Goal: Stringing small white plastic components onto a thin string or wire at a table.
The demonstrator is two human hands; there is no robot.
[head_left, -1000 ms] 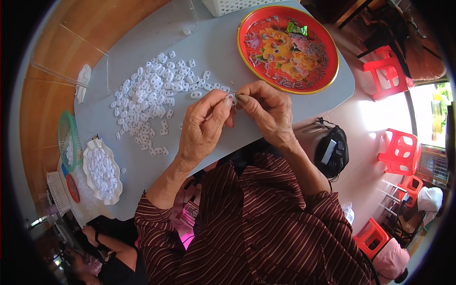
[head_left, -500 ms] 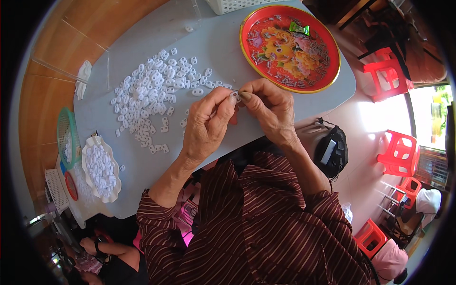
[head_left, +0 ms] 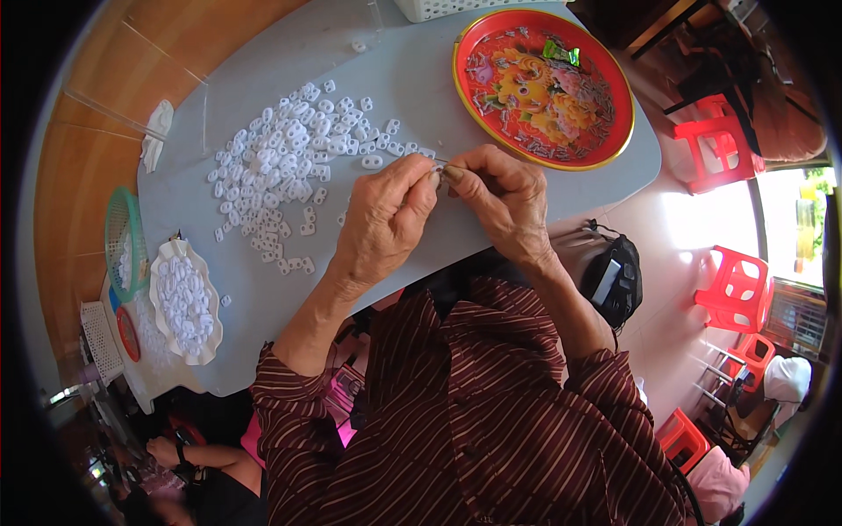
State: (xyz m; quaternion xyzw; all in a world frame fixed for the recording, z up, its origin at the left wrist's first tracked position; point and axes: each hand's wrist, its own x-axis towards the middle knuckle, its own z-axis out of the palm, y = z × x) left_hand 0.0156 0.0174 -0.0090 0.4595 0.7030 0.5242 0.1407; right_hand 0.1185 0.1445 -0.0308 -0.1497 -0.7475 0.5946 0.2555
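Observation:
Over the grey table, my left hand (head_left: 386, 210) and my right hand (head_left: 504, 203) meet fingertip to fingertip. The left thumb and index finger pinch a small white plastic piece (head_left: 438, 169), mostly hidden now. A thin metal pin (head_left: 440, 159) shows between the two index fingertips, and the right thumb and finger close at it. To the left of my hands lies a loose pile of white two-hole plastic pieces (head_left: 285, 145). Beyond my right hand stands a round red tray (head_left: 467, 95) with a gold rim and flower pattern, small metal pins scattered in it.
A scalloped white dish (head_left: 216, 329) heaped with white pieces sits at the table's left, beside a green basket (head_left: 109, 237). A white basket (head_left: 456, 9) stands at the far edge. Red stools (head_left: 737, 289) are on the right; another person's arm (head_left: 219, 456) shows lower left.
My hands remain together, with slight finger movement. The white piece is now more covered by the fingertips. The table and tray have shifted slightly in view.

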